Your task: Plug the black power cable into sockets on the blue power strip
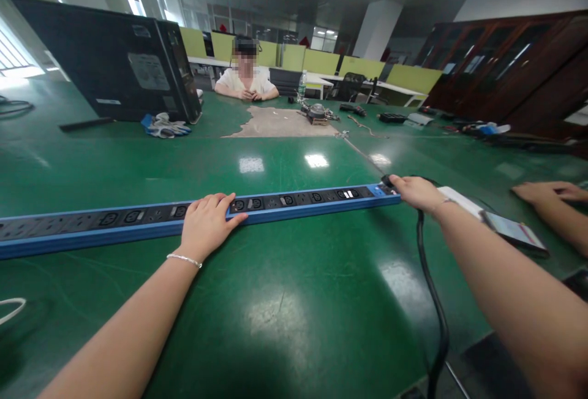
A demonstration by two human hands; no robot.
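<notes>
A long blue power strip (316,207) with black sockets along its top runs from the left edge to right of centre on the green table (285,282). My left hand (207,222) grips it near its middle, fingers across the top and thumb along the near side. At the strip's right end, my right hand (417,192) is closed on a thick black power cable (425,258), close to the strip's end piece. The cable hangs from that hand toward the table's near edge. My right palm hides how the cable meets the strip.
A black computer case (105,62) stands at the far left, with work gloves (165,125) beside it. A person (245,77) sits opposite. Another person's hands (546,197) rest at right, near a phone (514,230). Tools and a bottle (302,84) lie farther back.
</notes>
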